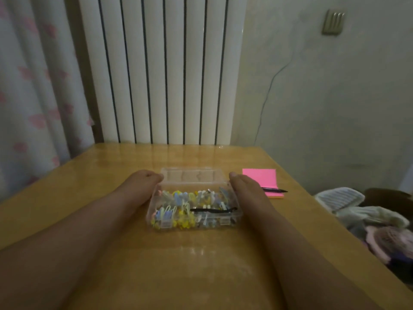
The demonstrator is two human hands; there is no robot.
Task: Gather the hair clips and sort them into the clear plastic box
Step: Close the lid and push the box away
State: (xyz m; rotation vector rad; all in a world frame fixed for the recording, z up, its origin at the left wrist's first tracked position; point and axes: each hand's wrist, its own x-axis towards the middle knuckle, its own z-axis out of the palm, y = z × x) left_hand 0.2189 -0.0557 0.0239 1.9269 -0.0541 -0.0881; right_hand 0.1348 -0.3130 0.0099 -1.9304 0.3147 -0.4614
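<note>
Clear box (190, 176) w/ hair clips (178, 198) inside

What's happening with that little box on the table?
A person's left hand and right hand flank a clear plastic box on the wooden table, touching its sides near the open lid. The box is already full of colourful hair clips. A pink notepad with a pen lies to the right.

Dim light. White ribbed radiator (165, 74) far centre, curtain (33, 90) (pink blotches) far left, pale wall (335, 104) right. Wooden table (85, 180) fills near ground.
</note>
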